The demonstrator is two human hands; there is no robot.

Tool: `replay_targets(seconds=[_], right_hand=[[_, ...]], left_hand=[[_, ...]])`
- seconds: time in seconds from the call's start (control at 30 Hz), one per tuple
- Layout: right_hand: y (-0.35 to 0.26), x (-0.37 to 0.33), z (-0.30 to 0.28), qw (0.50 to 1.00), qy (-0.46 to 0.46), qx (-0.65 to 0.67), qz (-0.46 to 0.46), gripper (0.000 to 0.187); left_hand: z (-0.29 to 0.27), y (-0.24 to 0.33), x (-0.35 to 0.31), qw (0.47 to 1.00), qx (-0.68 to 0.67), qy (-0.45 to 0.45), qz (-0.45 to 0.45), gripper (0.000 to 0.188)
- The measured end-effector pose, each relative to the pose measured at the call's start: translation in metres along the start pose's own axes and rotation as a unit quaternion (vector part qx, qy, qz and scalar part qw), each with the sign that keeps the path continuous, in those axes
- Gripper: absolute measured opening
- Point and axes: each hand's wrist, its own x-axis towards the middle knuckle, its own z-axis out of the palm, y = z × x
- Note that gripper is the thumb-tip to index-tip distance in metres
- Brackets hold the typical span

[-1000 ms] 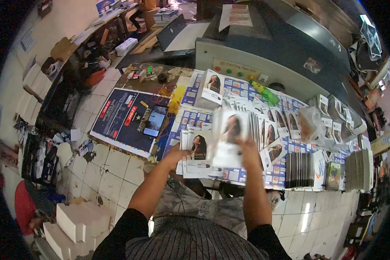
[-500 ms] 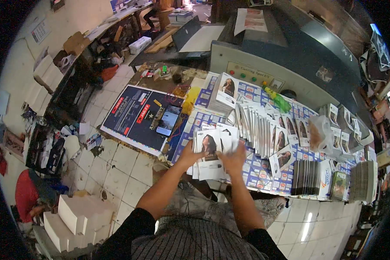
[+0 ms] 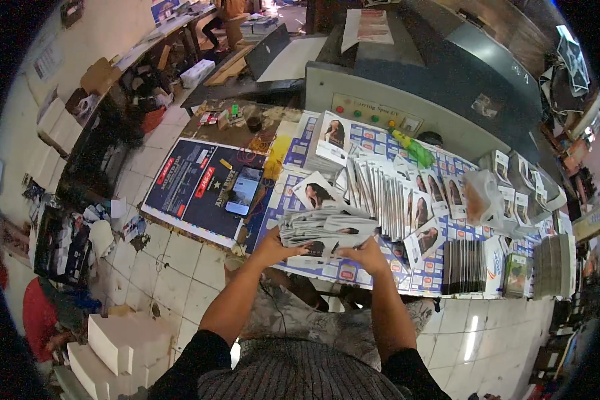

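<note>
Both my hands grip a thick bundle of white printed card packs (image 3: 327,223), tipped so that its layered edges show. My left hand (image 3: 272,251) closes round the bundle's left end, thumb across the near face. At the right end my right hand (image 3: 368,256) holds it the same way. One loose pack with a portrait (image 3: 315,192) lies just behind the bundle. Farther back stands a neat pile of similar packs (image 3: 332,137). A leaning, fanned row of packs (image 3: 380,193) runs to the right of it.
A phone (image 3: 244,191) rests beside a dark printed sheet (image 3: 188,185) on the left. Toward the right are a clear plastic bag (image 3: 481,200), a green-and-yellow object (image 3: 415,149) and dark-edged stacks (image 3: 472,267). A machine panel with coloured buttons (image 3: 373,110) borders the table's back.
The packs, face up between my hands before, are now tipped with their edges showing. A loose portrait pack now shows behind them. The whole view has shifted slightly.
</note>
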Motion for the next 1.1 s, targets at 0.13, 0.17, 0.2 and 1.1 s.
replay_targets(seconds=[0.13,0.17,0.2,1.1], right_hand=[[0.008,-0.002,0.007,0.99,0.066,-0.032,0.117,0.053],[0.01,-0.002,0.008,0.99,0.068,-0.032,0.118,0.053],[0.011,-0.002,0.008,0.991,0.102,-0.006,0.091,0.047],[0.004,0.025,0.016,0.997,-0.042,-0.057,-0.019,0.113]], left_hand=[[0.013,-0.009,0.004,0.996,-0.053,-0.002,0.065,0.051],[0.015,-0.01,0.006,0.996,-0.047,0.001,0.079,0.051],[0.012,-0.011,0.005,0.997,-0.076,-0.008,0.022,0.051],[-0.003,-0.009,0.021,0.989,0.054,-0.134,0.01,0.131]])
